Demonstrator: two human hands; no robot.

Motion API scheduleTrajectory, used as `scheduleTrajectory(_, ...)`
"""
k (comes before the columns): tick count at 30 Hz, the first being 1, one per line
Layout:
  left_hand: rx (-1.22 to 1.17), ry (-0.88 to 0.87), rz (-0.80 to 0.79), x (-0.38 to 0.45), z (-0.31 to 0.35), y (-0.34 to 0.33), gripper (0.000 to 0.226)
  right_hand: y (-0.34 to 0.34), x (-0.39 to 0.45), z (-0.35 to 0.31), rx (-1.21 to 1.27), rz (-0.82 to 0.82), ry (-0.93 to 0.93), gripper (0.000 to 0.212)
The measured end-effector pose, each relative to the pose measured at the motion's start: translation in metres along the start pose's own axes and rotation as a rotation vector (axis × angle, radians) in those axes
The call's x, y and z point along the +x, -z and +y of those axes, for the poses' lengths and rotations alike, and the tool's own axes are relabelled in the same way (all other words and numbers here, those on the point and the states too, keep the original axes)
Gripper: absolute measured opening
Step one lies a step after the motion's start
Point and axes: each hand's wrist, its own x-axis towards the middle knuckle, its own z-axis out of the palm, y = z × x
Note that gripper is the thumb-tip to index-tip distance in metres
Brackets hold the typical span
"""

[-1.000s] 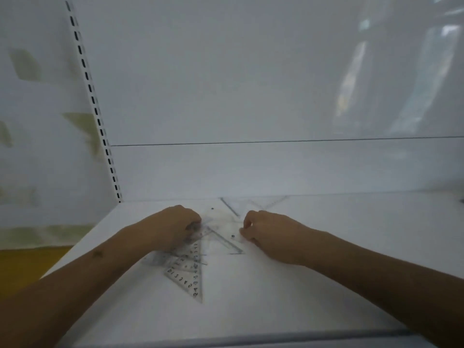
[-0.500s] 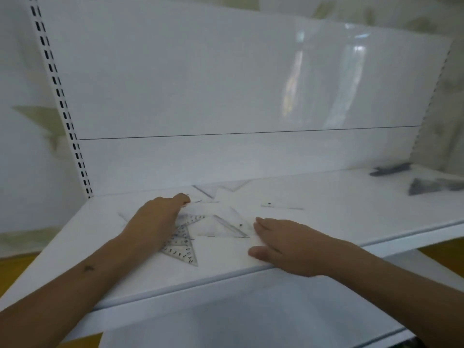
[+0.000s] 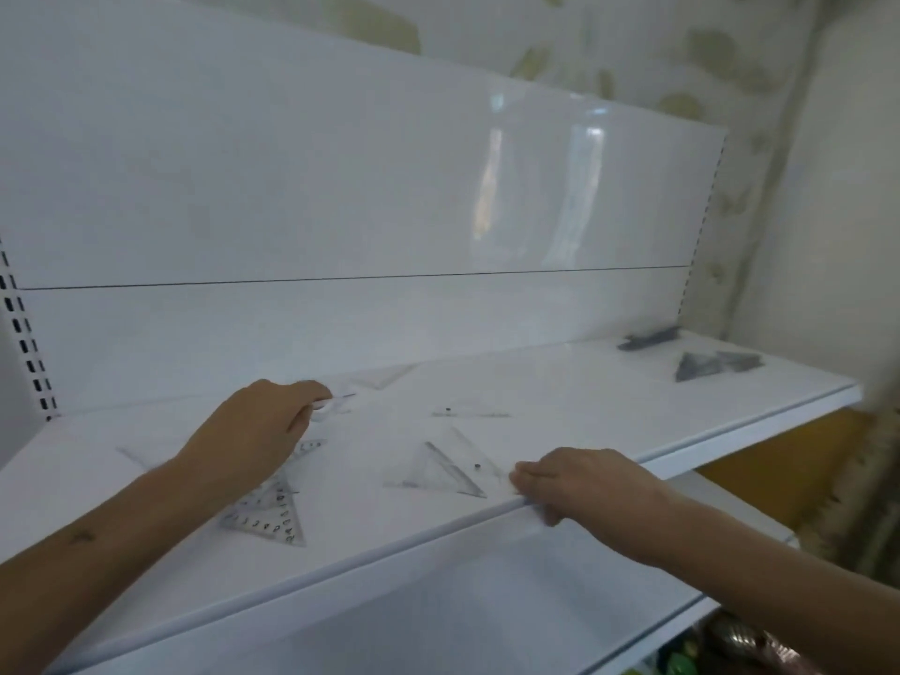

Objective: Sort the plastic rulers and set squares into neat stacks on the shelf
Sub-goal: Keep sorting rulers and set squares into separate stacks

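Sorting looks barely begun: clear set squares [image 3: 438, 472] lie scattered along the shelf [image 3: 584, 382] front edge, left hand [image 3: 253, 431] flat on some, right hand [image 3: 579, 484] pinching one corner.

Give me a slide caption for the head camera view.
Two bare hands, left hand and right hand, sorting clear set squares on a white shelf.

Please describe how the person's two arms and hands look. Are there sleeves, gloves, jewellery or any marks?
Both forearms are bare: no sleeves, gloves, watch or bracelets in view. The left hand and right hand show no rings. A small dark mark sits on the left forearm.
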Motion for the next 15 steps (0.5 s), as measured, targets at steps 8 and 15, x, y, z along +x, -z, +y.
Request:
scheduleTrajectory(8, -0.007, -0.013, -0.004, 0.027, 0.007, -0.005, 0.028, 0.010, 0.033, 0.028, -0.001, -0.031, 0.169, 0.050)
scheduleTrajectory(15, 0.025, 0.052, -0.053, 0.039, 0.024, -0.007, 0.018, 0.025, 0.086, 0.012, 0.160, 0.176, 0.211, 0.032)
